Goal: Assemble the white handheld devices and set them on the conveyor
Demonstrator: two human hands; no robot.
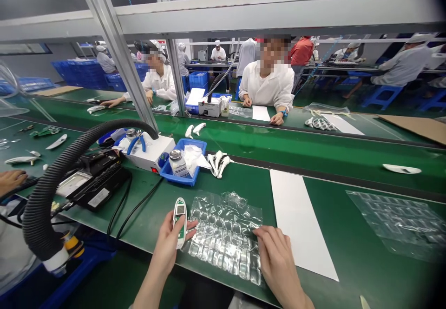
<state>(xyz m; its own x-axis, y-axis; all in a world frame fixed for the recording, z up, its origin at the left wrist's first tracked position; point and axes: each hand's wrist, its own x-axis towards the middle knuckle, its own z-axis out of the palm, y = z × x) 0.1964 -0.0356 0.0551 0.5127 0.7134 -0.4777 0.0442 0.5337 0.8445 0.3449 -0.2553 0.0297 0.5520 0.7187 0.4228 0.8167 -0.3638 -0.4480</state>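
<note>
The white device (180, 211) is up over the near side of the green bench (244, 183), gripped between the left hand's (170, 235) thumb and fingers. Beside it, the right hand (278, 253) is at the clear pocketed plastic (223, 237), though I can't tell whether it's pinching.

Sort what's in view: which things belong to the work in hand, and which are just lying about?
In use:
- white device, in the left hand
- clear plastic sheet, by the right hand

Apparently lying about:
- white paper
- blue bin
- blue-handled pliers
</note>
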